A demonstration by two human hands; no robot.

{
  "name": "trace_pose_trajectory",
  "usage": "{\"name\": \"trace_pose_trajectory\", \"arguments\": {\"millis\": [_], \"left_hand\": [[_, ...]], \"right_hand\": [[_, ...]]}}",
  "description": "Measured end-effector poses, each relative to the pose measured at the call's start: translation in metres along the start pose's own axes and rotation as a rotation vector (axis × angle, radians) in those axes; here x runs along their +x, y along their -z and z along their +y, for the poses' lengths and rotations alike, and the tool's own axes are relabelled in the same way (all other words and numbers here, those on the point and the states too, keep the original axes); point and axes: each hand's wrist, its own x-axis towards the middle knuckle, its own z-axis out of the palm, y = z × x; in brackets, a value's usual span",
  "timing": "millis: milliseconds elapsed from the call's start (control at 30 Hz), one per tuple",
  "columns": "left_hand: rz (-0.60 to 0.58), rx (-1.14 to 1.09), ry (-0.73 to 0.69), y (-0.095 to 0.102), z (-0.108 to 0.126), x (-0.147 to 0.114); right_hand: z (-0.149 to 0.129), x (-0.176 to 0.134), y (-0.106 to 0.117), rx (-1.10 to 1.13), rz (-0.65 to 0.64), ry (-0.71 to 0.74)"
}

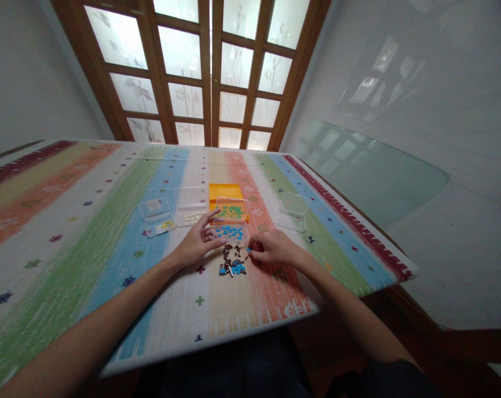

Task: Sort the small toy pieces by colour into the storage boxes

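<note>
- Only got the head cam here, so that's the view for all of this.
- Right hand (275, 247): fingertips look pinched together on a small blue piece (249, 250), just off the near right corner of the clear box of blue pieces (229, 232).
- Left hand (196, 241): thumb and index spread well apart, the other fingers curled a bit, right at the left side of that same box. Can't tell if it's actually gripping the rim or just resting there.
- Right in front of the box there's a loose pile of brown and blue pieces (236, 268) on the striped tablecloth (167, 331), with a thin white stick (230, 271) lying in it.
- Just behind the blue ones sits a clear box with green pieces (233, 212), overlapping an orange box (224, 191) from this angle.
- Off to the left: one open box with pale pieces (191, 217), then another with yellow bits (166, 224).
- Over on the right, past the hand, another open clear box (291, 221).
- Background's a wooden door (212, 85) with frosted panes.
</note>
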Motion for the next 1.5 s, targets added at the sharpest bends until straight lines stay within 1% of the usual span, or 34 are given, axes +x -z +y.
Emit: {"name": "trace_pose_trajectory", "arguments": {"millis": [233, 333, 533, 633, 733, 867, 1000, 1133, 1300, 1500], "left_hand": [[-0.003, 0.002, 0.009, -0.001, 0.002, -0.001], [-0.007, -0.011, -0.003, -0.001, 0.002, 0.0], [-0.001, -0.003, -0.007, 0.0, 0.001, 0.0], [0.005, 0.004, -0.024, 0.0, 0.001, 0.0], [0.004, -0.003, -0.036, 0.0, 0.001, -0.001], [0.01, -0.021, -0.036, 0.0, 0.001, -0.001], [-0.003, -0.048, -0.012, 0.0, 0.0, -0.001], [-0.013, -0.055, -0.017, 0.0, -0.001, -0.001], [-0.033, -0.073, -0.056, 0.001, -0.005, 0.001], [-0.041, -0.069, -0.043, 0.001, -0.005, 0.001]], "right_hand": [[0.005, 0.001, -0.002, 0.022, -0.027, 0.038], [0.007, 0.002, -0.005, -0.014, -0.022, 0.054], [0.007, 0.001, -0.007, -0.12, -0.026, 0.006], [0.008, -0.002, 0.0, -0.075, -0.011, 0.008], [0.011, 0.0, 0.012, 0.007, 0.041, 0.039], [0.008, 0.014, 0.028, 0.063, 0.105, 0.118], [-0.006, 0.037, 0.037, 0.099, 0.064, 0.126], [-0.016, 0.054, 0.04, 0.092, -0.026, 0.113], [-0.013, 0.059, 0.038, 0.077, -0.056, 0.108], [-0.014, 0.063, 0.034, 0.085, -0.074, 0.179]]}}
